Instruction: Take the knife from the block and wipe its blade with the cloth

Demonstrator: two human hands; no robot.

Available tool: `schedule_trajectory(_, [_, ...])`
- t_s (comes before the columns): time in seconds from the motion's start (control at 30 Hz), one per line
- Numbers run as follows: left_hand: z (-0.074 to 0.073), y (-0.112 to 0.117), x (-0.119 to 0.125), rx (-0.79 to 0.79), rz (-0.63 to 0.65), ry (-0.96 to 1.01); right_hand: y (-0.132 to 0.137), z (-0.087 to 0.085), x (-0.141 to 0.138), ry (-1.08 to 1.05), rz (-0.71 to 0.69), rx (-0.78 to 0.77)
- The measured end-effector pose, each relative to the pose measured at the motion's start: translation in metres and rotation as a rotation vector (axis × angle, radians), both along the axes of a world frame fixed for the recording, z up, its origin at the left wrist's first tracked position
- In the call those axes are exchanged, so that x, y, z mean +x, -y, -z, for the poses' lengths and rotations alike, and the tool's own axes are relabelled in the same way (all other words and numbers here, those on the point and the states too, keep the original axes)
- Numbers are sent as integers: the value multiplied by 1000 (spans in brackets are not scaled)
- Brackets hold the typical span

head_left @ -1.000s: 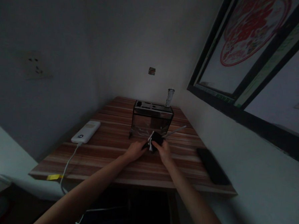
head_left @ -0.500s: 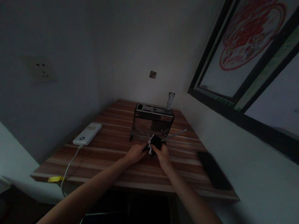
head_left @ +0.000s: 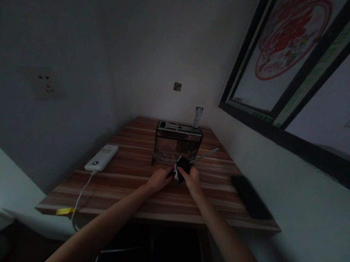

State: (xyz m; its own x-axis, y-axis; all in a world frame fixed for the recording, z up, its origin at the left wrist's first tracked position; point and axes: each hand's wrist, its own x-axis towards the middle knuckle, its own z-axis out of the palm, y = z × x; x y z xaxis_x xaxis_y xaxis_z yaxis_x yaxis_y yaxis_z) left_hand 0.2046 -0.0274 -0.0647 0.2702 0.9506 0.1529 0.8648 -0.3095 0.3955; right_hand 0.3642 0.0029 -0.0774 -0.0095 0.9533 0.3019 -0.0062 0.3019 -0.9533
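Both hands work close together over the middle of the table, just in front of a slotted stand. In my right hand (head_left: 193, 179) is a flat black piece (head_left: 185, 163) with a crumpled white edge, the thumb pressed on its near side. From behind this piece a long, thin grey blade-like strip (head_left: 206, 154) slants up to the right. My left hand (head_left: 160, 179) is closed on a dark, narrow handle-like end (head_left: 171, 173) at the left of the black piece. Whether handle and strip are one thing, I cannot tell. The stand (head_left: 179, 128) has a metal top and clear sides.
A crumpled silvery tube-shaped thing (head_left: 197, 117) stands at the stand's right end. On the left lies a white power bank (head_left: 102, 157) with a cable (head_left: 82, 192) over the front edge, near yellow tape (head_left: 63, 211). A dark flat slab (head_left: 250, 197) lies at the right edge.
The view has shifted very slightly. Both hands keep their hold, and the black piece and grey strip are nearly where they were.
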Motion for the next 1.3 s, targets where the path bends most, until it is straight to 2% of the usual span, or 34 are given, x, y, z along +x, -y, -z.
schedule_trajectory(0.47, [-1, 0, 3, -1, 8, 19, -10, -12, 23, -155, 129, 20])
schedule_trajectory(0.93, [-3, 3, 3, -38, 66, 10, -20, -32, 58, -409, 607, 159])
schedule_trajectory(1.3, [1, 1, 3, -42, 93, -5, -28, -29, 73, -480, 748, 157])
